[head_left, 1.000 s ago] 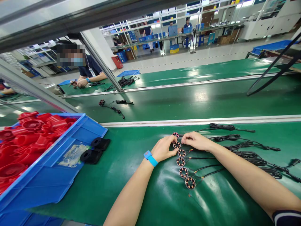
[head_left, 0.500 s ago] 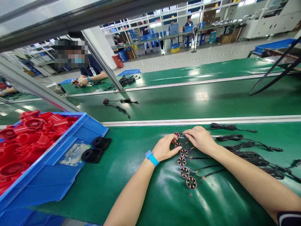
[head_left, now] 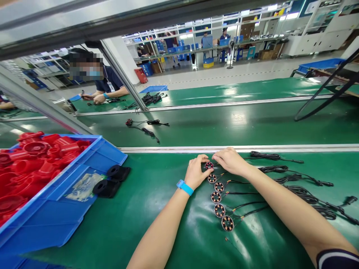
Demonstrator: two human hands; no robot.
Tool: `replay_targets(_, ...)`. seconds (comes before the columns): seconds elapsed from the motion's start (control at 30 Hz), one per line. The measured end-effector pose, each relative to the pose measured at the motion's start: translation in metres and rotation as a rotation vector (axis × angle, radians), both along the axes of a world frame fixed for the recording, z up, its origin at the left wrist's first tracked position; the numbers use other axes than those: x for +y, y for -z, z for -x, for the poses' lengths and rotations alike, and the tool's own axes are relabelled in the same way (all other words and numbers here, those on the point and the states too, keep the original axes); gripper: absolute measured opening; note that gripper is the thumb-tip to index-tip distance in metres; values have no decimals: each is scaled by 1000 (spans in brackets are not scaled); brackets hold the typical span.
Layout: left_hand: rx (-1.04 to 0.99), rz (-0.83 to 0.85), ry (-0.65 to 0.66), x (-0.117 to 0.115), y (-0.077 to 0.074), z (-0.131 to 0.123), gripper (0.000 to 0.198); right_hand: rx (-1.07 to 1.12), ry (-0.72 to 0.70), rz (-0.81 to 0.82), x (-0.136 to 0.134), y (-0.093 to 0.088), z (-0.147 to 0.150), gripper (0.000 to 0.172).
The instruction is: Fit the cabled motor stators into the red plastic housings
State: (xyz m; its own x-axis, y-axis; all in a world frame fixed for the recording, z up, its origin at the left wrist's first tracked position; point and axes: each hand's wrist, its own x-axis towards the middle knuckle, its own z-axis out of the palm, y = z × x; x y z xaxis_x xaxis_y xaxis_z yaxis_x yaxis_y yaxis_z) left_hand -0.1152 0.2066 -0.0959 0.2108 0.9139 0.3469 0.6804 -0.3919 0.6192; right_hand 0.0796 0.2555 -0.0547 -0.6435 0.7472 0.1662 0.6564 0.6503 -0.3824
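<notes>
Left hand (head_left: pixel 195 172) closed around the farthest coil ring (head_left: pixel 209 163), near the counter's (head_left: pixel 157 179) far edge.
Its thumb has left ring 2 (head_left: pixel 212 181), now uncovered; work seems centred on 1 ring. The right hand (head_left: pixel 231 160) is just beside, apart; whether it pinches anything, I cannot tell.

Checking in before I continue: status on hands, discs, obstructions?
Left hand on the farthest disc, at its rim. Right hand close beside it, grip unclear. Five more discs lined up nearer. Blue bin off left, apart from both.
</notes>
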Motion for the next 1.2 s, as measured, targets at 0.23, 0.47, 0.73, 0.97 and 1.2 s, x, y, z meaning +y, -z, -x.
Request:
replay_targets(0.23,45,-78,12,-6,-8,4,56,219,-84,261,2,11,1,30)
replay_targets(0.47,34,-115,3,-9,-11,2,60,406,-4,518,4,11,0,23)
replay_targets(0.73,52,-89,29,-11,-10,-2,59,517,71,672,7,21,2,26)
replay_targets(0.97,64,-63,32,-12,-10,0,57,452,14,647,5,20,2,24)
replay_targets(1.2,87,-14,79,-11,-14,-1,48,419,36,571,6,26,5,25)
